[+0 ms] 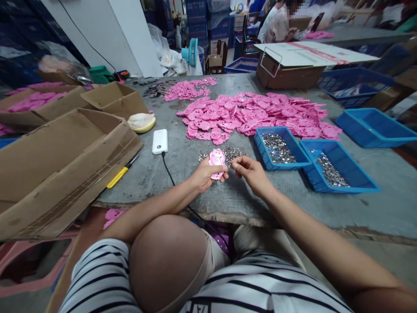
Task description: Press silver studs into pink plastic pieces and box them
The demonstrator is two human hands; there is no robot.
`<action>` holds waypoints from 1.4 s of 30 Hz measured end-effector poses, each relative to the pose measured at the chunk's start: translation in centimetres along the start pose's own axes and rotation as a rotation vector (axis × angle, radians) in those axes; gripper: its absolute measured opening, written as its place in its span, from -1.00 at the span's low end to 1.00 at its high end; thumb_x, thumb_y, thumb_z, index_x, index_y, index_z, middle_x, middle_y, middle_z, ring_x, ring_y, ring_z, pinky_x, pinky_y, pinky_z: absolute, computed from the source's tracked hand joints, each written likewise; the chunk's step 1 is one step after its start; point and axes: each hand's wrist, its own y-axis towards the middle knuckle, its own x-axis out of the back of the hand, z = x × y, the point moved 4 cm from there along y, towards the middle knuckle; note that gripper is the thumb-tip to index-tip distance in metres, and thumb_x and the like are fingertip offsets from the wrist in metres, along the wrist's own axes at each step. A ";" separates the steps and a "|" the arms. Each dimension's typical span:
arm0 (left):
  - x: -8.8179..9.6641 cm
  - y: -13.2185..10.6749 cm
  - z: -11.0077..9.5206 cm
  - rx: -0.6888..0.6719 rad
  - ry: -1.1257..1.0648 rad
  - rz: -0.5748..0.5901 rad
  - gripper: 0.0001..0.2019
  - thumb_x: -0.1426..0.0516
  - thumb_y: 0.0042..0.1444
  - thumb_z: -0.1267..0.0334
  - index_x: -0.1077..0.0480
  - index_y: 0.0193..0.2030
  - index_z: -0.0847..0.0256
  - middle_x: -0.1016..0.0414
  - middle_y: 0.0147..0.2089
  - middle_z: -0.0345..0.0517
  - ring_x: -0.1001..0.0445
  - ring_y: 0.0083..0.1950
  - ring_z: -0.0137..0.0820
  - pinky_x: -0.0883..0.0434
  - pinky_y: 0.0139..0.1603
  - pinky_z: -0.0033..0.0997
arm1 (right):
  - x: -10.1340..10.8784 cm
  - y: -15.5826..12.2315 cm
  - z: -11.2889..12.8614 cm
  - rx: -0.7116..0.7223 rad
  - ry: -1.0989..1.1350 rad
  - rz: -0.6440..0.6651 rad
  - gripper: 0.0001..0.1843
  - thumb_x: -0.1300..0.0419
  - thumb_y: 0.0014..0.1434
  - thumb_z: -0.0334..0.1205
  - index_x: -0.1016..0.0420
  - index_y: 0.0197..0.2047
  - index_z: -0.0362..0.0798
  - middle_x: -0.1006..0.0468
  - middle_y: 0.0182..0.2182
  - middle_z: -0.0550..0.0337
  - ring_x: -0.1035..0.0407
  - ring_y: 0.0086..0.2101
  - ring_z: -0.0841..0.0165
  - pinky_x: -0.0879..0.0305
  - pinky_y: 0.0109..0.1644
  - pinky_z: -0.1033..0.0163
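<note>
My left hand (205, 176) holds a pink plastic piece (216, 161) with a scalloped edge, thumb across its lower part. Close on its right, my right hand (249, 170) has thumb and forefinger pinched together; whatever is between them is too small to make out. Just beyond both hands lies a loose heap of small shiny metal parts (233, 153). Farther back spreads a large pile of similar pink pieces (250, 114). Two blue trays, one nearer the pile (260, 150) and one to its right (361, 184), contain more small metal parts.
Cardboard boxes (65, 174) crowd the left side, with a yellow utility knife (117, 177) beside them. A white power bank (160, 141) trails a black cable toward my lap. Another blue tray (374, 130) sits at right. A person (276, 26) sits across the room.
</note>
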 end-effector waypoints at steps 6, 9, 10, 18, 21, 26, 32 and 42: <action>0.0 0.0 -0.3 -0.072 0.026 -0.020 -0.62 -0.33 -0.28 0.35 -0.22 -0.34 0.23 -0.41 -0.56 -0.27 -0.40 -0.60 -0.49 -0.29 -0.65 -0.54 | -0.4 -0.1 0.5 -0.066 0.182 -0.007 -0.67 -0.40 -0.16 0.01 -0.45 -0.51 -0.04 -0.35 -0.64 0.35 -0.10 -0.59 0.48 -0.03 -0.49 0.30; -0.1 -0.2 -0.1 -0.028 0.027 0.019 -0.66 -0.29 -0.24 0.38 -0.24 -0.33 0.25 -0.40 -0.57 -0.26 -0.40 -0.60 -0.48 -0.29 -0.65 -0.54 | -0.3 0.0 0.9 -0.011 0.196 0.027 -0.70 -0.44 -0.22 -0.04 -0.50 -0.48 -0.03 -0.42 -0.59 0.33 -0.19 -0.54 0.46 -0.11 -0.42 0.28; -0.1 -0.2 -0.1 -0.009 0.020 0.037 -0.67 -0.28 -0.23 0.38 -0.24 -0.33 0.25 -0.40 -0.57 -0.25 -0.40 -0.60 -0.48 -0.29 -0.65 -0.53 | -0.3 0.1 1.1 0.009 0.174 0.044 -0.70 -0.44 -0.22 -0.04 -0.51 -0.50 -0.03 -0.44 -0.57 0.31 -0.22 -0.52 0.44 -0.14 -0.39 0.26; -0.4 0.0 -0.2 0.052 -0.170 0.092 -0.74 -0.20 0.05 0.13 -0.31 -0.23 0.26 -0.48 -0.44 -0.13 -0.50 -0.48 -0.36 -0.36 -0.60 -0.46 | 0.2 0.0 1.9 0.056 0.112 -0.036 -0.71 -0.39 -0.13 -0.01 -0.45 -0.57 -0.02 -0.40 -0.59 0.28 -0.23 -0.50 0.40 -0.18 -0.34 0.22; -0.7 0.0 -0.5 0.009 -0.223 0.099 -0.78 -0.10 0.16 0.15 -0.36 -0.17 0.26 -0.54 -0.26 -0.02 -0.56 -0.21 -0.27 -0.49 -0.35 -0.36 | 0.3 -0.2 1.5 0.014 0.223 -0.117 -0.69 -0.38 -0.15 -0.04 -0.40 -0.62 -0.03 -0.43 -0.48 0.22 -0.32 -0.40 0.34 -0.25 -0.22 0.16; -0.9 -0.7 -1.2 -0.140 -0.246 0.138 -0.66 -0.25 0.00 0.31 -0.37 -0.04 0.15 -0.48 0.02 -0.09 -0.43 0.13 -0.31 -0.39 0.11 -0.28 | 0.1 -0.8 1.5 0.011 0.264 -0.285 -0.76 -0.38 -0.20 -0.12 -0.43 -0.64 -0.03 -0.50 -0.23 0.07 -0.28 0.03 0.11 -0.12 0.15 -0.04; -0.9 -1.6 -2.1 -0.311 -0.090 0.093 -0.40 -0.44 -0.34 0.26 -0.35 -0.09 0.08 -0.43 0.09 -0.12 -0.40 0.12 -0.33 -0.33 0.15 -0.35 | -1.7 -1.3 2.3 0.031 0.327 -0.267 -0.80 -0.33 -0.15 -0.13 -0.44 -0.62 -0.03 -0.51 -0.09 0.03 -0.28 0.06 0.10 -0.12 0.18 -0.05; -1.0 -1.9 -2.5 -0.453 -0.034 0.128 -0.46 -0.43 -0.29 0.25 -0.31 -0.15 0.07 -0.44 0.03 -0.11 -0.40 0.16 -0.26 -0.28 0.21 -0.22 | -2.6 -1.1 2.6 0.004 0.387 -0.266 -0.84 -0.31 -0.19 -0.19 -0.43 -0.64 -0.03 -0.48 -0.20 0.09 -0.31 -0.02 0.15 -0.11 0.18 0.00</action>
